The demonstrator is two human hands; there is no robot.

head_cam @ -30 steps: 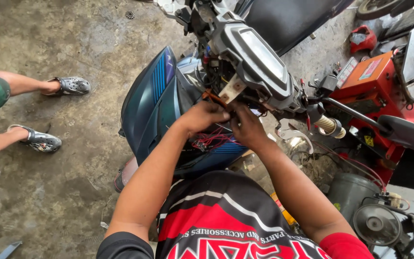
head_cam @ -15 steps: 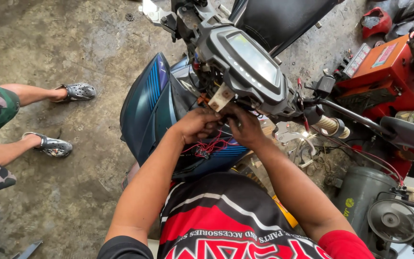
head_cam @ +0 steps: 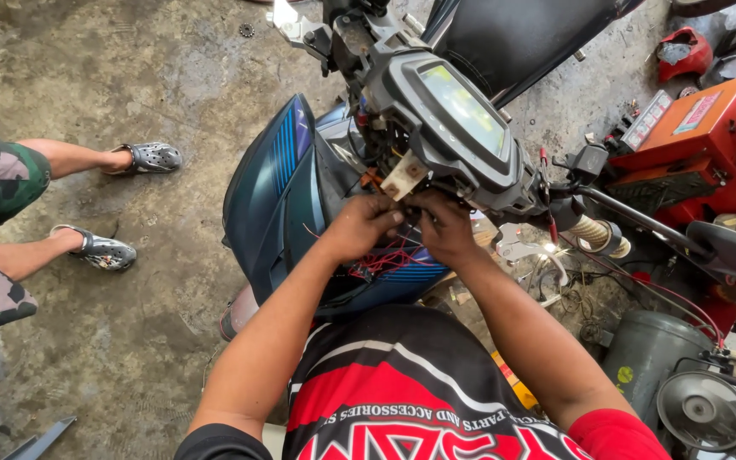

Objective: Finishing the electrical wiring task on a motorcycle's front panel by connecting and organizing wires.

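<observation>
Both hands have crept up since a second ago — left hand (head_cam: 366, 226) and right hand (head_cam: 446, 228) now sit curled together right under the instrument cluster (head_cam: 457, 128), fingers pinching the red wires (head_cam: 389, 258) and beige connector (head_cam: 402, 177) (exact grip's hidden). Looks like closer fiddly work.

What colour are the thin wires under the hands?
Red wires, clearest in the head view.
</observation>
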